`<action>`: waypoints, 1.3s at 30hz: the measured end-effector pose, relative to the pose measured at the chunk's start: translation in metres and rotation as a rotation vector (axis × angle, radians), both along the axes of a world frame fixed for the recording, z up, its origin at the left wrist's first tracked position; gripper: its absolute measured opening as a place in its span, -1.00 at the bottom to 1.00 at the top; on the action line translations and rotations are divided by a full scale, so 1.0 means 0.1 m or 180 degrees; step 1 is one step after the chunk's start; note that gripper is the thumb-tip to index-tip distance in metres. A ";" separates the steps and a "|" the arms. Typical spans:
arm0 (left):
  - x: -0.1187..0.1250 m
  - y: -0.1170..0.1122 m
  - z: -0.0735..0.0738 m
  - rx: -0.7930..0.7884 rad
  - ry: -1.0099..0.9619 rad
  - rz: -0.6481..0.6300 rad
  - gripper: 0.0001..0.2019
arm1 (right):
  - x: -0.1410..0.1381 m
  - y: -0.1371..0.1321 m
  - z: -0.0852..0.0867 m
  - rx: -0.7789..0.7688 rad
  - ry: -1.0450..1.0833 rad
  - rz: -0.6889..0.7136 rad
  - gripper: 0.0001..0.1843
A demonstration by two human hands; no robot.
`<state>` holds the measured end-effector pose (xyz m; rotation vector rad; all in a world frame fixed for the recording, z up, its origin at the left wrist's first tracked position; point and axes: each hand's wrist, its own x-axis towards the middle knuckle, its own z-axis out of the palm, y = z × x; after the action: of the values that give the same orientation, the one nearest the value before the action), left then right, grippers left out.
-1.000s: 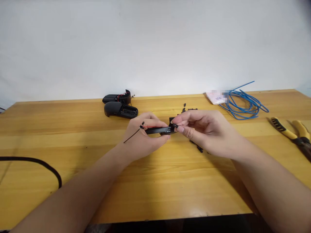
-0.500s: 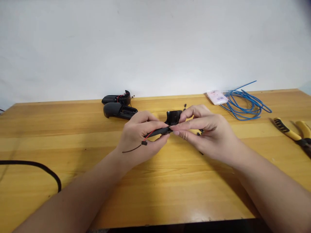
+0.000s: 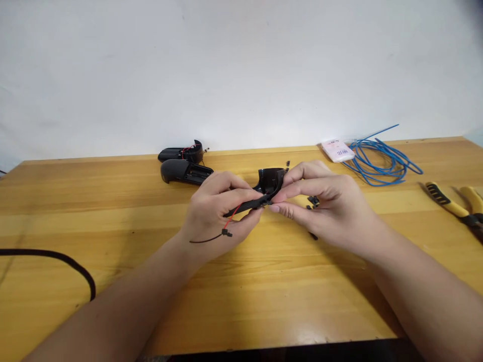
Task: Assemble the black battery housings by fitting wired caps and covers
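Between both hands, above the middle of the table, is a black plastic housing (image 3: 270, 179) with a curved, hollow end facing up. My left hand (image 3: 222, 208) is closed round its narrower part, thumb and fingers pinching it. A red and black wire with a small black connector (image 3: 225, 232) hangs from it in front of the left palm. The fingertips of my right hand (image 3: 320, 201) pinch the housing's near right edge. Whether a smaller piece sits between those fingertips is hidden.
Two similar black housings (image 3: 184, 171) lie at the back left. Several small black bits (image 3: 313, 202) are scattered by the right hand. A white packet (image 3: 337, 150) and coiled blue cable (image 3: 385, 163) lie at the back right, yellow-handled pliers (image 3: 449, 203) at far right. A black cable (image 3: 68, 259) crosses the left.
The housing has turned slightly, so more of its hollow inside shows. My right fingertips have shifted a little right along its edge. The hanging connector has dropped slightly.
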<state>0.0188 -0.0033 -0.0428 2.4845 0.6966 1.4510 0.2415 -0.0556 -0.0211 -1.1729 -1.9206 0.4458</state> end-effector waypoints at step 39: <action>-0.08 0.02 0.11 0.0927 0.0499 -0.0339 -0.37 | -0.03 -0.01 -0.01 0.0134 0.0084 -0.0612 -0.53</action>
<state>0.0107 -0.0014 -0.0317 2.8302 0.3923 1.4192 0.2387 -0.0561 -0.0224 -1.3029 -1.7660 0.3143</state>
